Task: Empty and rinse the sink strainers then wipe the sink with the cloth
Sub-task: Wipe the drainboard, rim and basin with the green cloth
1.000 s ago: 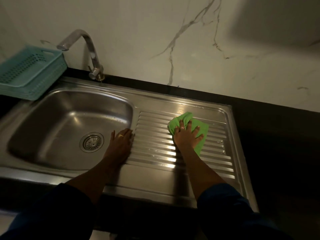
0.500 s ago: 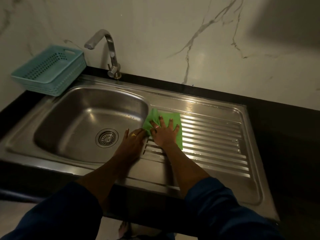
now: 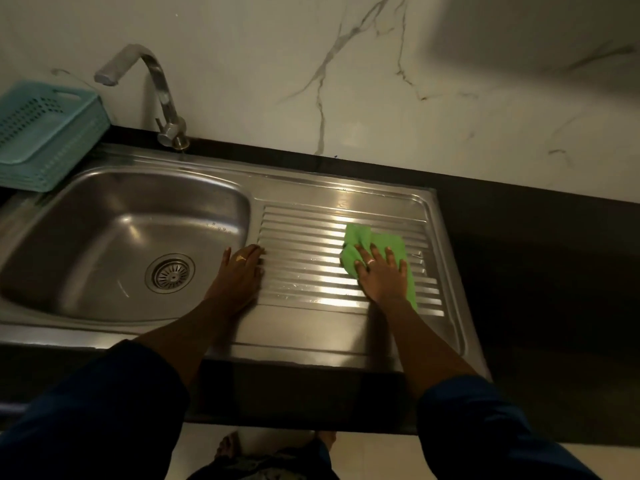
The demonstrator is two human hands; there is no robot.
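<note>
Green cloth (image 3: pixel 381 244), teal perforated basket (image 3: pixel 45 133), grey-veined wall (image 3: pixel 346 81)

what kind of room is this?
Probably a home kitchen: a stainless sink with a ribbed drainboard, a tap at a marble-look wall, and a teal basket beside the bowl.

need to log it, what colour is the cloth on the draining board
Bright green cloth, pressed flat under the right hand; clear in the head view.

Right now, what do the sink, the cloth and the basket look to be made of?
Sink: looks like stainless steel, brushed and shiny; it throws back light in bright streaks. Cloth: soft green fabric, maybe microfibre; it bunches under the right hand. Basket: likely matt teal plastic, with moulded holes.
</note>
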